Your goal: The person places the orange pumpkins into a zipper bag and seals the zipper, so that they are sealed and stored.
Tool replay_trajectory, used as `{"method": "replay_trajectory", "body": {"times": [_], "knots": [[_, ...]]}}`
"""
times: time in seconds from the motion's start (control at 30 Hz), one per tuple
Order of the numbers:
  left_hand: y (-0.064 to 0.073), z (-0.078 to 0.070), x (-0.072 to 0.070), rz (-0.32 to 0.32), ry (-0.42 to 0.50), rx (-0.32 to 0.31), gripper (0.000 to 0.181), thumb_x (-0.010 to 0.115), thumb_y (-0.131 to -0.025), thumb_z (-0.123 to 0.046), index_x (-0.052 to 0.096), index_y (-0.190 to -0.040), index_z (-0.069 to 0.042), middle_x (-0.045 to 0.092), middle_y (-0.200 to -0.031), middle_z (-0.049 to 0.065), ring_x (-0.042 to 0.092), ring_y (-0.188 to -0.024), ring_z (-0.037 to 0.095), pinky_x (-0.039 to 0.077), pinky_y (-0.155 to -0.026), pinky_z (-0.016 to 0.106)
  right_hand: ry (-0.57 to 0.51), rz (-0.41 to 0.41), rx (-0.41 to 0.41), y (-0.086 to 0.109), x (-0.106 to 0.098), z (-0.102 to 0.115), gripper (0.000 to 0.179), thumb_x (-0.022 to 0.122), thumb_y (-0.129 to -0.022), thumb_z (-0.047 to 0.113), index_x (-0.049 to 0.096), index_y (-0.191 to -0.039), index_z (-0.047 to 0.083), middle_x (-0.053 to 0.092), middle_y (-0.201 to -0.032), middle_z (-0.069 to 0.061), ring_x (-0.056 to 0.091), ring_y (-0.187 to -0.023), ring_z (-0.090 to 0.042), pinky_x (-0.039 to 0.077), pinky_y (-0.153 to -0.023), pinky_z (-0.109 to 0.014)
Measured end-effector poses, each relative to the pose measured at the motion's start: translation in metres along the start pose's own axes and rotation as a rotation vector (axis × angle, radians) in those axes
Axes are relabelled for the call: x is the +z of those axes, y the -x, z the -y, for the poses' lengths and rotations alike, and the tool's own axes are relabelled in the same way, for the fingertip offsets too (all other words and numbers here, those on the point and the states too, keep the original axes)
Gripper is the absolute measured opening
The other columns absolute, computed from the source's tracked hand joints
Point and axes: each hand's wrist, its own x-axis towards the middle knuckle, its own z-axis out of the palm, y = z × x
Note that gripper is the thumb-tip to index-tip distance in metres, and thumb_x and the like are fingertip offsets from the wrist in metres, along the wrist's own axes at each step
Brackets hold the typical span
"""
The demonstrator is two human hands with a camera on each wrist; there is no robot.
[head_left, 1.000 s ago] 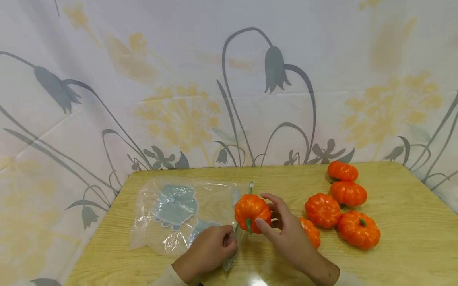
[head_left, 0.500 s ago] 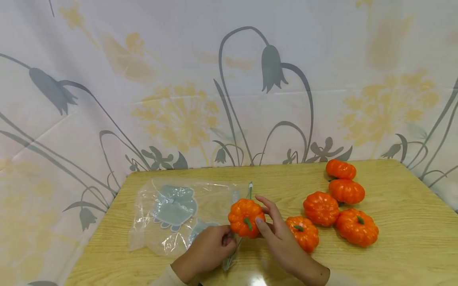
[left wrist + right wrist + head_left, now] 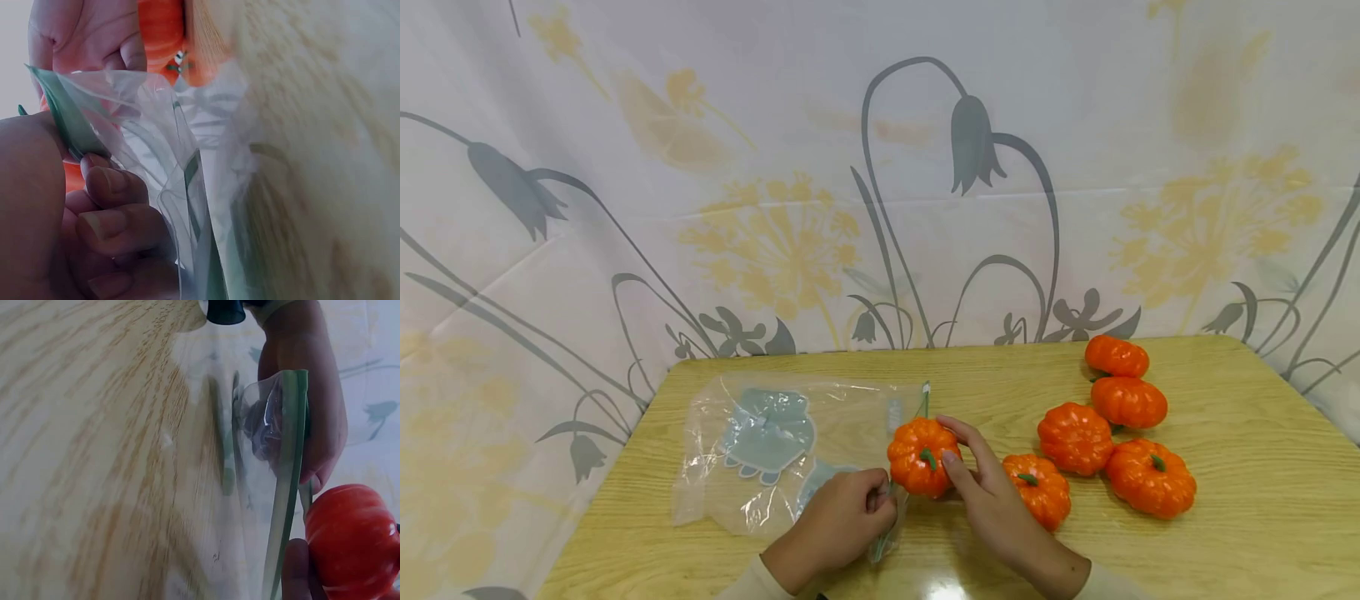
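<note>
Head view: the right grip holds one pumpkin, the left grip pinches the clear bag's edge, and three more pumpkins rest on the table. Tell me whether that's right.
The count is wrong: the head view shows five more pumpkins resting on the table, not three. The right grip holds one pumpkin and the left grip pinches the clear bag's edge, as stated.

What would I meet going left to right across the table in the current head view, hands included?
Bag → left hand → held pumpkin → right hand → front loose pumpkin → rightmost pumpkin.
</note>
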Motion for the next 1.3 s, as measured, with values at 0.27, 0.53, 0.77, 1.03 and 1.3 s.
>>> {"method": "replay_trajectory", "body": {"times": [0.27, 0.53, 0.77, 1.03, 1.3], "knots": [[0.0001, -0.0022, -0.0013, -0.025, 0.001, -0.019, 0.023, 0.059, -0.085, -0.015, 0.045, -0.066, -0.020, 0.037, -0.055, -0.014, 0.033, -0.048, -0.001, 0.025, -0.047, 0.017, 0.010, -0.073, 0.061, -0.0014, -0.0004, 0.0002, 0.038, 0.044, -0.107, 0.030, 0.041, -0.145, 0.027, 0.037, -0.147, -0.015, 0.062, -0.111, -0.033, 0.058, -0.081, -0.031], [0.0001, -0.0024, -0.0015, -0.058, 0.018, -0.048, 0.022, 0.058, -0.085, -0.015, 0.047, -0.067, -0.019, 0.038, -0.056, -0.014, 0.034, -0.048, 0.000, 0.027, -0.046, 0.018, 0.028, -0.072, 0.083, -0.0020, -0.0027, -0.0002, 0.038, 0.043, -0.107, 0.033, 0.039, -0.145, 0.029, 0.034, -0.148, -0.016, 0.063, -0.105, -0.030, 0.058, -0.081, -0.034], [0.0002, -0.0030, -0.0025, -0.115, 0.049, -0.028, 0.023, 0.060, -0.087, -0.014, 0.048, -0.068, -0.017, 0.038, -0.056, -0.013, 0.034, -0.050, -0.001, 0.028, -0.046, 0.017, 0.014, -0.076, 0.062, -0.0033, -0.0023, -0.0011, 0.040, 0.045, -0.107, 0.029, 0.041, -0.146, 0.021, 0.034, -0.148, -0.019, 0.065, -0.093, -0.026, 0.057, -0.075, -0.029], [0.0004, -0.0018, -0.0015, -0.138, 0.084, 0.031, 0.026, 0.061, -0.088, -0.013, 0.046, -0.068, -0.015, 0.037, -0.057, -0.013, 0.032, -0.051, -0.004, 0.026, -0.047, 0.015, -0.023, -0.077, 0.052, -0.0045, -0.0023, -0.0021, 0.041, 0.048, -0.106, 0.026, 0.041, -0.146, 0.017, 0.033, -0.149, -0.020, 0.067, -0.091, -0.025, 0.058, -0.073, -0.030], [0.0013, -0.0048, -0.0020, -0.136, 0.069, 0.073, 0.028, 0.062, -0.089, -0.014, 0.045, -0.067, -0.015, 0.037, -0.057, -0.014, 0.031, -0.051, -0.005, 0.026, -0.047, 0.014, 0.046, -0.055, 0.116, -0.0069, -0.0030, -0.0063, 0.064, 0.069, -0.094, 0.023, 0.037, -0.150, 0.021, 0.035, -0.152, -0.016, 0.068, -0.096, -0.023, 0.056, -0.079, -0.025]]}}
